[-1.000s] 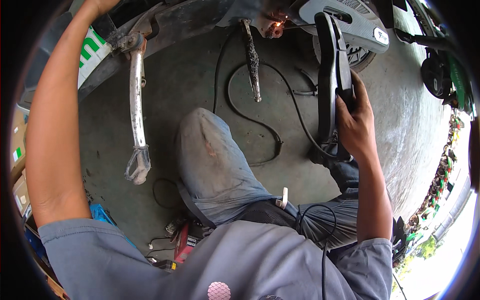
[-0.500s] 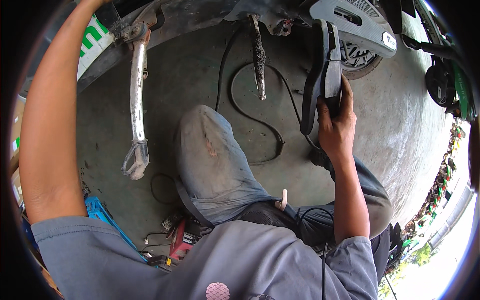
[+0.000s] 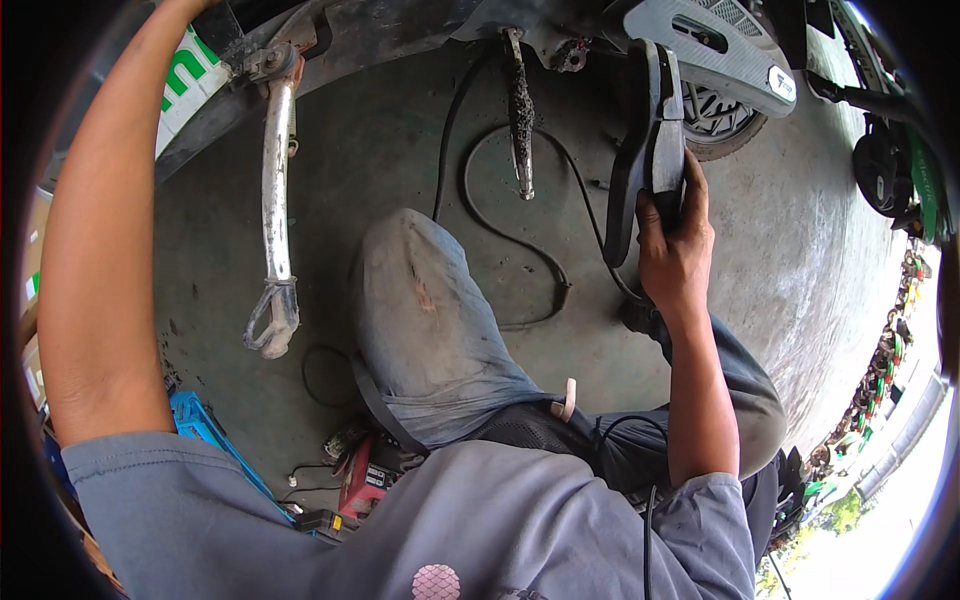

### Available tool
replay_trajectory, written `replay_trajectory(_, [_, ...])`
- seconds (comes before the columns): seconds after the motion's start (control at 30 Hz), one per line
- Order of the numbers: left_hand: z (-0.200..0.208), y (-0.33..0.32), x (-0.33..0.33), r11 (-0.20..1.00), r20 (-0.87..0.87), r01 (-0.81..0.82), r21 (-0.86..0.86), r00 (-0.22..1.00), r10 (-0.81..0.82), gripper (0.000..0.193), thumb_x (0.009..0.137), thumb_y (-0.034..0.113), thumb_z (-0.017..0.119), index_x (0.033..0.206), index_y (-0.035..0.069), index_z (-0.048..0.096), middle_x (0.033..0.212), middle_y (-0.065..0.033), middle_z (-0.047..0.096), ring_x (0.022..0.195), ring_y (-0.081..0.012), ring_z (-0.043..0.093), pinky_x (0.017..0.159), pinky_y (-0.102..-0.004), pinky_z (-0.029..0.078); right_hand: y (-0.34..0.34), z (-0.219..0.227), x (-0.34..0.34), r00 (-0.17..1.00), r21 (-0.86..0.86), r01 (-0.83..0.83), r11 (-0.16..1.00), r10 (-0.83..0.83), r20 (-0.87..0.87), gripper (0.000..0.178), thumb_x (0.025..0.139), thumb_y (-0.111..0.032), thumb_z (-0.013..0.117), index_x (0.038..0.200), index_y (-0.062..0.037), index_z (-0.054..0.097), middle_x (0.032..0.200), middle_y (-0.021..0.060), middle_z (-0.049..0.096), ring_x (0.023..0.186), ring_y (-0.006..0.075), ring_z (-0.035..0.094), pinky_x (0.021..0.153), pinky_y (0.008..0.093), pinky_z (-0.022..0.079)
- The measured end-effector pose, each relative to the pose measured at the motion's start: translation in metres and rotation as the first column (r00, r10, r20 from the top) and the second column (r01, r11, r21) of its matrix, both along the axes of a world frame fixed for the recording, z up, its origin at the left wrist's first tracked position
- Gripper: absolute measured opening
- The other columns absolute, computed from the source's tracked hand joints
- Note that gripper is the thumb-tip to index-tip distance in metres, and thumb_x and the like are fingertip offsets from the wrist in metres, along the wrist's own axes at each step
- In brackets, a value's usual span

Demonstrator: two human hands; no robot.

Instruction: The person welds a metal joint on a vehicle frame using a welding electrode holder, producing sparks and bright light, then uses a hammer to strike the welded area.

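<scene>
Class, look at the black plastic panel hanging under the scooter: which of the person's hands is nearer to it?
Right. The right hand grips the lower end of the black panel. The left arm reaches up to the far left, its hand out of the picture, well away from the panel.

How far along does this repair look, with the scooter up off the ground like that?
Done so far: the grey scooter body is raised overhead, its underside exposed, a black cable dangling to the concrete floor. In hand: the right hand grips a long black plastic cover panel, lower end hanging loose; the left arm reaches up out of view. Left: red and blue tools lie untouched.
</scene>
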State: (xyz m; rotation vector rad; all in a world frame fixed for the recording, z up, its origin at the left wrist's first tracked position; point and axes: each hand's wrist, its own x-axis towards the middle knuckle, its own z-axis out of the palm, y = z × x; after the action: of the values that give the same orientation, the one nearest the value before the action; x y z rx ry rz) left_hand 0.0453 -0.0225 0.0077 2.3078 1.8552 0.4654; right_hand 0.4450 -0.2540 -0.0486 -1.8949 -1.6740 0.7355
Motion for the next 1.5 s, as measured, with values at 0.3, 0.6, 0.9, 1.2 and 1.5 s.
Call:
replay_trajectory(0.3, [0.003,-0.003,0.002,0.999,-0.011,-0.023,-0.035,1.000,0.023,0.074,0.083,0.069,0.057,0.078,-0.004,0.064,0.064,-0.0111,0.057,0.065,-0.0170,0.053,0.062,-0.0389,0.043,-0.001,-0.004,0.001,1.000,-0.024,0.009,1.000,-0.009,0.007,0.058,0.090,-0.011,0.061,0.142,-0.0051,0.035,0.109,0.0321,0.062,0.106,0.0465,0.061,0.088,0.0456,0.049])
replay_trajectory(0.6, [0.006,-0.007,0.005,1.000,0.033,-0.020,-0.015,0.999,0.021,0.074,0.083,0.070,0.057,0.076,-0.003,0.064,0.062,-0.0086,0.056,0.062,-0.0154,0.052,0.059,-0.0376,0.042,-0.003,-0.011,0.003,0.952,-0.082,0.105,0.991,-0.124,-0.279,0.052,0.094,-0.016,0.060,0.139,-0.0035,0.038,0.097,0.0179,0.065,0.079,0.0211,0.065,0.071,0.0331,0.052])
replay_trajectory(0.9, [0.002,-0.001,0.002,1.000,0.023,0.005,-0.027,1.000,-0.005,0.073,0.084,0.068,0.057,0.077,-0.004,0.064,0.061,-0.0093,0.054,0.063,-0.0145,0.050,0.059,-0.0380,0.042,-0.019,-0.011,0.021,0.858,-0.209,0.094,0.973,-0.186,-0.479,0.054,0.092,-0.016,0.064,0.140,-0.0032,0.040,0.095,0.0069,0.062,0.070,0.0106,0.058,0.064,0.0237,0.048])
replay_trajectory(1.2, [0.005,-0.009,0.011,1.000,0.022,-0.019,0.015,1.000,0.018,0.071,0.083,0.066,0.059,0.079,-0.004,0.066,0.064,-0.0133,0.060,0.064,-0.0189,0.055,0.062,-0.0395,0.043,-0.057,0.069,0.111,0.943,-0.241,-0.207,0.948,0.259,0.208,0.054,0.073,-0.006,0.066,0.126,-0.0026,0.054,0.104,0.0233,0.065,0.098,0.0390,0.064,0.087,0.0393,0.049])
replay_trajectory(1.5, [-0.006,-0.003,0.005,0.987,0.132,-0.148,-0.056,0.979,0.155,0.065,0.081,0.065,0.063,0.094,0.002,0.072,0.082,-0.0125,0.070,0.076,-0.0228,0.064,0.072,-0.0376,0.049,-0.098,-0.015,0.237,0.954,-0.373,-0.036,0.927,0.143,0.264,0.042,0.080,-0.017,0.068,0.115,-0.0019,0.052,0.089,0.0203,0.064,0.086,0.0381,0.063,0.078,0.0424,0.049])
